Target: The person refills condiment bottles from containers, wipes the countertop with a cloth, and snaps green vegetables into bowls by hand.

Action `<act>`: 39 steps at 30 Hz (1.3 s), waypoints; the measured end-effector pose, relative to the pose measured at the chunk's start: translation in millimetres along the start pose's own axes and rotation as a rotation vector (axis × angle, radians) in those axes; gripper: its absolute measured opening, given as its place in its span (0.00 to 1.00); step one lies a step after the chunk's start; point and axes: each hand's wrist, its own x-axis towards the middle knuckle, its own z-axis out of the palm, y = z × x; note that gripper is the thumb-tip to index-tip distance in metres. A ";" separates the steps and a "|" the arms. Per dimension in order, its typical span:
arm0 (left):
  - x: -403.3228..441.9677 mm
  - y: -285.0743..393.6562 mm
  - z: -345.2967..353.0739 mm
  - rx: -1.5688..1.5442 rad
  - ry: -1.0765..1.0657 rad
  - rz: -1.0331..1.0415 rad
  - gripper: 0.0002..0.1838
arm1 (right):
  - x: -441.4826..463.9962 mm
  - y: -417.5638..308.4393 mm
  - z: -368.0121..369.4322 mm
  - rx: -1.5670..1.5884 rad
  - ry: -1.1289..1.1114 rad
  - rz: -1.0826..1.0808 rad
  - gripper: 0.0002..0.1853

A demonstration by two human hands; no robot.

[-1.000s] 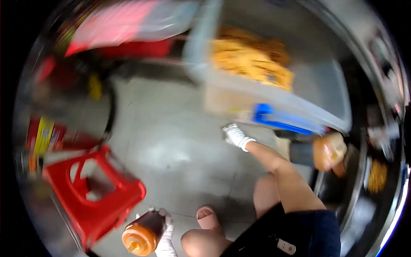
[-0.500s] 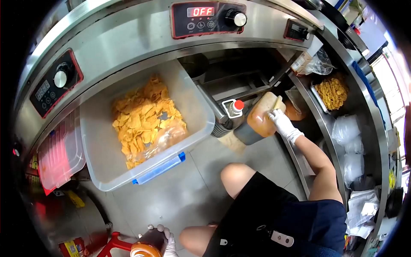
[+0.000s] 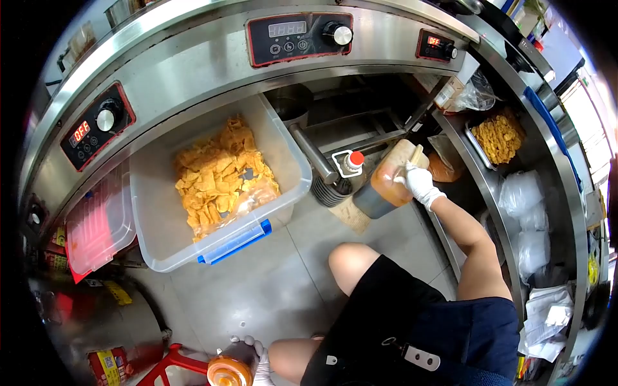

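My left hand, in a white glove, is wrapped round a squeeze bottle with an orange cap and dark contents, low in the view. My right hand, also gloved, has its fingers closed at the handle of a large plastic jug. The jug holds dark liquid below a brownish-orange upper part and stands on the floor by the shelf. Just left of it is a clear bottle with a red cap.
A big plastic bin of yellow-orange chips stands under the steel counter. Shelves with a tray of fried food and plastic containers line the right. Part of a red stool shows at bottom left.
From the blurred floor view, the camera has turned to the counter and shelves. My right hand has moved from above the floor to the jug handle. My left hand still holds the squeeze bottle.
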 end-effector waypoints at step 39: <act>19.2 -36.9 19.9 -0.037 -0.019 -0.133 0.26 | 8.5 29.3 -11.3 0.066 -0.017 -0.298 0.14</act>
